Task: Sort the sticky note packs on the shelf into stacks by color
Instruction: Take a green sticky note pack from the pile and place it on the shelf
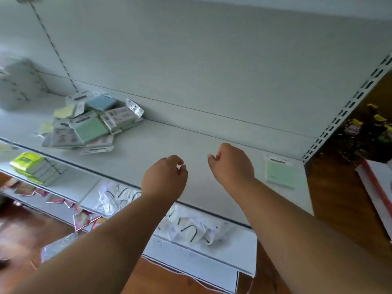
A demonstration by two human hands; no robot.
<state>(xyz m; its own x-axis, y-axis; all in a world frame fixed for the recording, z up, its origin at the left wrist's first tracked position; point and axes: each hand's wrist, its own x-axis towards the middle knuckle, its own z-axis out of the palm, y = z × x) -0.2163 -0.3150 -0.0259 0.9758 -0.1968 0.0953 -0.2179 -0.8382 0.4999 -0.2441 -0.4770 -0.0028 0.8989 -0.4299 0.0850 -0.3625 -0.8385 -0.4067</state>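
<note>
Head view caught both hands empty over the shelf (212, 166), left hand (164, 177) and right hand (232, 164) loosely curled; sorting looked barely begun, one pale green pack (280, 174) flat at near right, the mixed pile (91, 122) far left; next, a reach left for another pack

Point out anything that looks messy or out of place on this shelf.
The sticky note packs lie in a jumbled, overlapping heap at the shelf's left, colors mixed. One green pack sits alone at the far right.
</note>
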